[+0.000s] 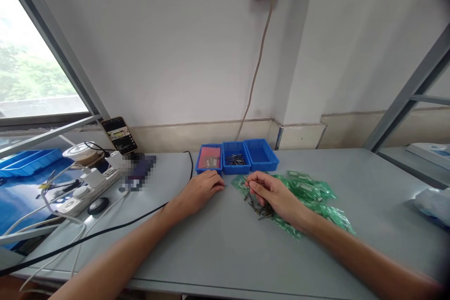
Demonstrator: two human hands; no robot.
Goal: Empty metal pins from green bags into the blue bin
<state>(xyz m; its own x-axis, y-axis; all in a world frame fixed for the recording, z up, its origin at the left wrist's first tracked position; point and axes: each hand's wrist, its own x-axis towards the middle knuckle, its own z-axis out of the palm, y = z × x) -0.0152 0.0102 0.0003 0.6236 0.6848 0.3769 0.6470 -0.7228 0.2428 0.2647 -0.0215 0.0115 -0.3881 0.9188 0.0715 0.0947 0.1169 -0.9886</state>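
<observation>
Three blue bins (261, 167) line the bench's (197, 253) back edge; the left one holds pink paper (210, 152), the middle one slim metal parts (235, 160). The right hand (269, 190) pinches a small metal piece (245, 178) near a loose pile (258, 209) beside green plastic bags (312, 191). The left hand (202, 192) lies half-curled before the left bin; what it grips, I cannot tell. Open room stretches to the front edge.
</observation>
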